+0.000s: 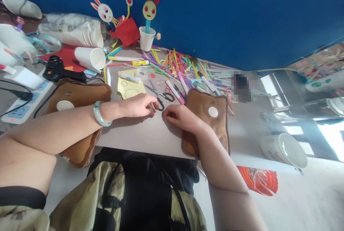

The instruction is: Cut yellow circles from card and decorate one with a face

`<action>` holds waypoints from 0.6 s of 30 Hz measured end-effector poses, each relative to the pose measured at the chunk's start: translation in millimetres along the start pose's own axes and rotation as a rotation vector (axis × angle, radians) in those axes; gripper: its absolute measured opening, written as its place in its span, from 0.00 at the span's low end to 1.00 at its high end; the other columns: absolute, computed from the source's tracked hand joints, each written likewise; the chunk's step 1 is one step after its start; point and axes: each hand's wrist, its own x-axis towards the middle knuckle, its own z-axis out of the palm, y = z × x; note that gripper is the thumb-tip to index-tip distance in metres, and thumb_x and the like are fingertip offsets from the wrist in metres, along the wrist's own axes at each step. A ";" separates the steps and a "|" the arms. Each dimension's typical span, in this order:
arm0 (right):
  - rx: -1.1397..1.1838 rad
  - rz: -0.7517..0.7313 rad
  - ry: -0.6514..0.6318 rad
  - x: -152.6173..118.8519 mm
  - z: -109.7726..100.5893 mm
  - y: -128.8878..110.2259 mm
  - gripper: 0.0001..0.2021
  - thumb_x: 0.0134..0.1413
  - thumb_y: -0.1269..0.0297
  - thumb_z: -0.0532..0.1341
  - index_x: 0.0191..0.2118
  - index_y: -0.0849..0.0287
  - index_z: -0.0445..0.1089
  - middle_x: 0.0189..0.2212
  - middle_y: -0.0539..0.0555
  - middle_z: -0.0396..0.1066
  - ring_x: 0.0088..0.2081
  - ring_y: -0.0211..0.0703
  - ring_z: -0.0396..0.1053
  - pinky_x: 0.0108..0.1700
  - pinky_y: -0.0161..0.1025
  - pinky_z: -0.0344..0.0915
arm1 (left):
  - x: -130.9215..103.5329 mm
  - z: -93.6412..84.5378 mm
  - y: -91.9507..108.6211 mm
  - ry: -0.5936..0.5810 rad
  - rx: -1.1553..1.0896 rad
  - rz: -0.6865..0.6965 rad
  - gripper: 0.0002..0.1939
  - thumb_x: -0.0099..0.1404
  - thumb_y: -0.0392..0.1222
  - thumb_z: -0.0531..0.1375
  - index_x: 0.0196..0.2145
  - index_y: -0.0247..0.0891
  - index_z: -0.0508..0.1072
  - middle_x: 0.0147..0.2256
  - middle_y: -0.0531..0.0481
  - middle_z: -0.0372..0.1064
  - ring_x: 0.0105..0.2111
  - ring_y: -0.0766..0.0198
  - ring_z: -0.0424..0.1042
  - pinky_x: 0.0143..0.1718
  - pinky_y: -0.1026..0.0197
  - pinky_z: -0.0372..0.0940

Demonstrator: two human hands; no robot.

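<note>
My left hand [139, 105], with a pale bangle [102, 113] on its wrist, hovers low over the table's front with its fingers curled. Small bits of red [152, 115] show under its fingertips; what they belong to is unclear. Close beside it, my right hand [177, 117] rests with bent fingers drawn together, and whatever may be inside is hidden. Just behind both hands lie black-handled scissors [168, 97], partly covered by the left fingers. A yellow paper sheet [123, 86] with drawn circles is behind the left hand. Both forearms lie across brown plush warmers [192, 143].
Coloured sticks and straws [180, 62], markers [174, 92] and paper scraps cover the back. A glue gun [61, 70], paper cup [91, 58] and power strip [29, 103] stand left. A white bowl [282, 148] sits near the right edge, above an orange bin [259, 180].
</note>
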 end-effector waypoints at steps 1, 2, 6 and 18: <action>0.003 -0.018 0.002 -0.1 0.3 -0.8 0.04 0.51 0.73 0.61 0.31 0.60 0.73 0.26 0.50 0.71 0.27 0.36 0.65 0.33 0.33 0.58 | -0.5 -0.2 1.1 0.000 0.012 0.006 0.15 0.56 0.31 0.56 0.41 0.36 0.73 0.30 0.50 0.78 0.29 0.65 0.75 0.31 0.64 0.64; 0.010 -0.043 0.003 -0.2 0.9 -1.9 0.04 0.52 0.74 0.60 0.31 0.61 0.73 0.26 0.50 0.71 0.27 0.36 0.65 0.33 0.33 0.58 | -0.9 -0.3 1.9 -0.001 0.028 0.014 0.16 0.55 0.30 0.55 0.41 0.36 0.73 0.30 0.51 0.78 0.29 0.65 0.75 0.31 0.64 0.64; 0.082 -0.163 0.027 1.0 8.0 -7.0 0.04 0.55 0.72 0.59 0.31 0.61 0.72 0.29 0.51 0.72 0.30 0.36 0.66 0.35 0.33 0.61 | -0.6 0.7 0.9 0.008 0.105 0.050 0.15 0.53 0.30 0.55 0.39 0.37 0.74 0.28 0.52 0.77 0.28 0.65 0.74 0.29 0.65 0.62; 0.069 -0.395 0.152 9.6 31.6 -1.3 0.08 0.61 0.67 0.59 0.40 0.59 0.76 0.33 0.55 0.73 0.33 0.38 0.70 0.36 0.35 0.66 | 2.4 -1.0 -2.1 0.045 0.241 -0.044 0.17 0.53 0.32 0.58 0.41 0.39 0.75 0.31 0.50 0.76 0.29 0.63 0.73 0.28 0.65 0.61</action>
